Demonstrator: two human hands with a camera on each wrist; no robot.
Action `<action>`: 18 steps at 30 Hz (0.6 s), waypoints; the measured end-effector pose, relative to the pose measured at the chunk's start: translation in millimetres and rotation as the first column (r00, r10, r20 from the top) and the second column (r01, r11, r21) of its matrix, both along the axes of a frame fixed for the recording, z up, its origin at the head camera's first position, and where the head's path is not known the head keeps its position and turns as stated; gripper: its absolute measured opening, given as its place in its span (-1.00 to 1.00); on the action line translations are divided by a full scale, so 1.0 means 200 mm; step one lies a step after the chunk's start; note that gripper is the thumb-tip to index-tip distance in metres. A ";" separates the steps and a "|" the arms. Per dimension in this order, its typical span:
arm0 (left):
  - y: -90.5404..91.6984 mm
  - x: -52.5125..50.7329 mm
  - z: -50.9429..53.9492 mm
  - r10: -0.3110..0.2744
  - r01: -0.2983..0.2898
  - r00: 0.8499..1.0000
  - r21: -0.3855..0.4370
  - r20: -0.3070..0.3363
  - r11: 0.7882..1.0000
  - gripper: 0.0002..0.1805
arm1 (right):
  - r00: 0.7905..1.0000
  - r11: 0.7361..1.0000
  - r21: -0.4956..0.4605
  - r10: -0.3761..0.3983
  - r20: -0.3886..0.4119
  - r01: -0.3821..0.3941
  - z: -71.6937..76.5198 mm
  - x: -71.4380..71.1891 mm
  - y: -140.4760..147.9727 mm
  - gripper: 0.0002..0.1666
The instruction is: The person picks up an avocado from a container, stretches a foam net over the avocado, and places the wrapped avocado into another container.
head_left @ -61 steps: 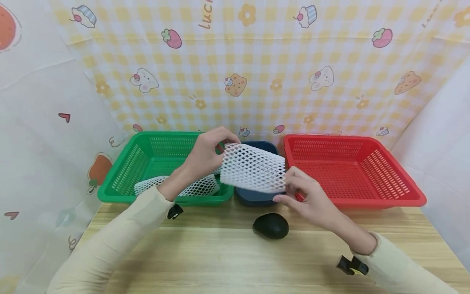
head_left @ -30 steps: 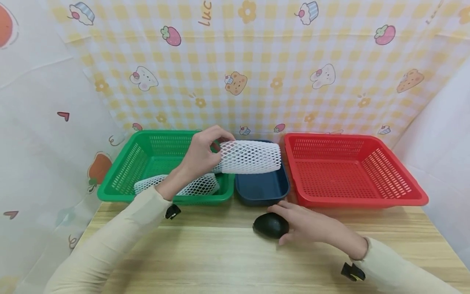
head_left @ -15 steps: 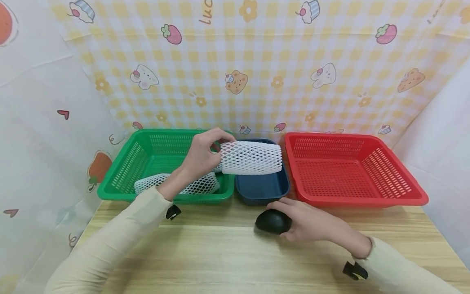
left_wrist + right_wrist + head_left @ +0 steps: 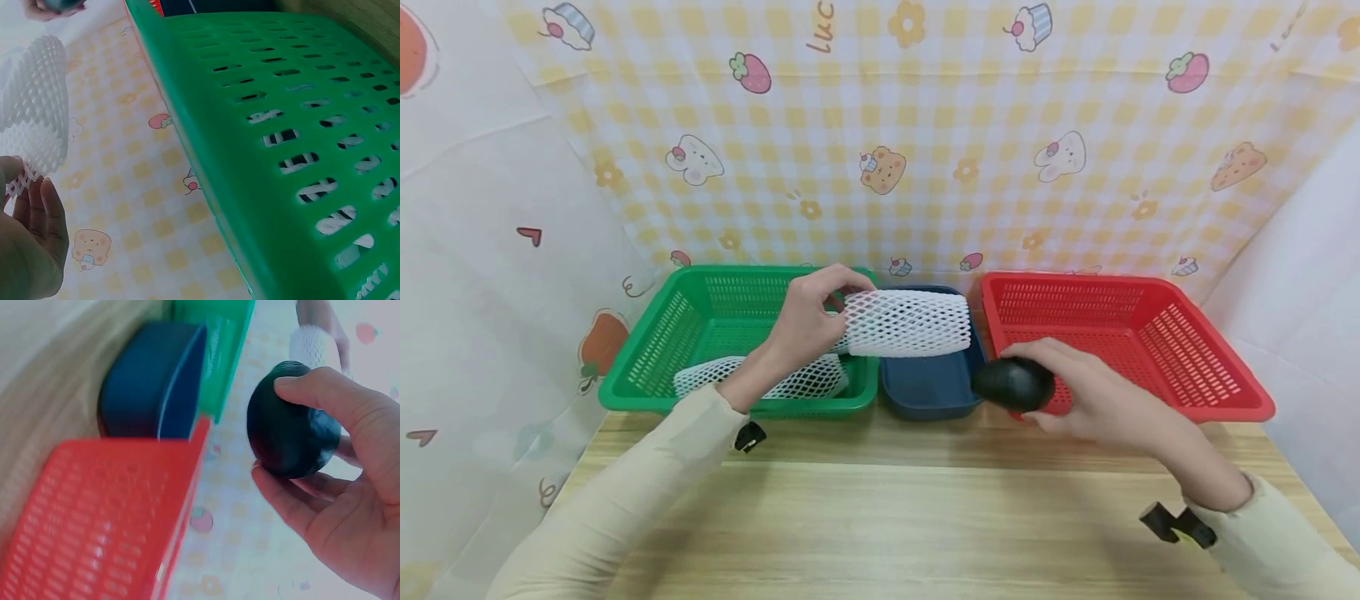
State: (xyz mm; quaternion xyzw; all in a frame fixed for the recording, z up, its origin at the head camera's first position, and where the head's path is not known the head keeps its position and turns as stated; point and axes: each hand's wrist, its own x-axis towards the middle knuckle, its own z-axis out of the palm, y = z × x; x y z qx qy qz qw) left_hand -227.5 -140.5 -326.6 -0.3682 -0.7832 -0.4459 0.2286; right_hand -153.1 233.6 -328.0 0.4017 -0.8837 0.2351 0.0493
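My left hand (image 4: pixel 808 321) pinches one end of a white foam net sleeve (image 4: pixel 910 323), held level over the dark blue bin (image 4: pixel 928 392). In the left wrist view, thumb and fingers grip the net's edge (image 4: pixel 37 119), and its far end gapes open. A dark, egg-shaped avocado (image 4: pixel 1013 384) is in my right hand (image 4: pixel 1097 400), raised over the front left corner of the red basket. The right wrist view has the thumb on one side of the avocado (image 4: pixel 290 425) and fingers on the other. Avocado and sleeve are apart.
The green basket (image 4: pixel 647 333) at left holds more white foam nets (image 4: pixel 808 379), partly hidden by my left forearm. At right stands the red basket (image 4: pixel 1225 408). A patterned cloth (image 4: pixel 925 208) hangs behind; the wooden table (image 4: pixel 880 517) extends in front.
My right hand let go of the sleeve, took hold of the avocado on the table and lifted it up and to the right. My left hand kept the sleeve nearly in place.
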 end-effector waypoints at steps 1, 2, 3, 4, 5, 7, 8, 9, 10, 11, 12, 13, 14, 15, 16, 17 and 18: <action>0.00 0.00 0.00 0.001 -0.001 1.000 0.002 0.003 1.000 -0.59 | 1.000 1.000 -0.013 -0.004 -0.018 0.003 0.01 -0.01 0.02 0.02; 0.00 0.00 0.00 0.002 -0.002 1.000 0.003 0.005 1.000 -0.59 | 0.999 1.000 -0.029 -0.010 -0.033 0.009 0.01 -0.02 0.03 0.04; 0.00 0.00 0.00 0.004 -0.004 1.000 0.004 0.007 1.000 -0.58 | 0.999 0.999 -0.042 -0.014 -0.047 0.012 0.02 -0.03 0.05 0.05; 0.00 0.00 0.00 0.004 -0.004 1.000 0.005 0.010 1.000 -0.58 | 0.998 0.998 -0.058 -0.020 -0.057 0.016 0.02 -0.05 0.06 0.07; 0.00 0.00 -0.01 0.005 -0.005 1.000 0.002 0.011 1.000 -0.58 | 0.998 0.997 -0.070 -0.030 -0.063 0.025 0.02 -0.06 0.07 0.08; 0.00 0.00 -0.01 0.001 -0.001 1.000 0.000 0.012 1.000 -0.58 | 0.996 0.995 -0.091 -0.056 -0.069 0.050 0.01 -0.07 0.08 0.09; 0.00 0.00 -0.01 -0.002 0.002 1.000 -0.002 0.011 1.000 -0.58 | 0.995 0.993 -0.100 -0.067 -0.070 0.060 0.01 -0.08 0.09 0.09; 0.00 0.00 -0.02 -0.004 0.004 1.000 -0.003 0.011 1.000 -0.59 | 0.994 0.992 -0.107 -0.076 -0.076 0.068 0.01 -0.09 0.09 0.09; 0.00 -0.01 -0.02 -0.009 0.009 1.000 -0.002 0.008 1.000 -0.59 | 0.993 0.991 -0.115 -0.084 -0.080 0.075 0.01 -0.10 0.09 0.09; 0.00 -0.01 -0.02 -0.012 0.012 1.000 -0.001 0.006 1.000 -0.59 | 0.992 0.989 -0.124 -0.090 -0.085 0.079 0.01 -0.10 0.09 0.09; 0.00 -0.01 -0.03 -0.017 0.017 1.000 0.002 0.002 1.000 -0.60 | 0.992 0.988 -0.134 -0.095 -0.089 0.083 0.01 -0.11 0.09 0.09; 0.01 -0.01 -0.03 -0.022 0.022 1.000 0.005 0.000 1.000 -0.61 | 0.991 0.986 -0.144 -0.096 -0.091 0.082 0.01 -0.12 0.09 0.09; 0.01 -0.01 -0.03 -0.026 0.026 1.000 0.009 -0.003 1.000 -0.61 | 0.991 0.985 -0.153 -0.095 -0.094 0.080 0.01 -0.13 0.08 0.09; 0.02 -0.02 -0.03 -0.029 0.029 1.000 0.011 -0.005 1.000 -0.61 | 0.991 0.984 -0.162 -0.091 -0.094 0.075 0.02 -0.13 0.08 0.08; 0.02 -0.02 -0.03 -0.034 0.034 0.999 0.014 -0.007 0.999 -0.60 | 0.992 0.983 -0.171 -0.086 -0.091 0.069 0.02 -0.14 0.07 0.08; 0.03 -0.02 -0.03 -0.040 0.040 0.999 0.016 -0.008 0.999 -0.58 | 0.993 0.982 -0.177 -0.080 -0.087 0.063 0.02 -0.15 0.06 0.08; 0.04 -0.02 -0.04 -0.045 0.046 0.999 0.018 -0.009 0.999 -0.58 | 0.994 0.981 -0.184 -0.071 -0.086 0.055 0.02 -0.16 0.05 0.07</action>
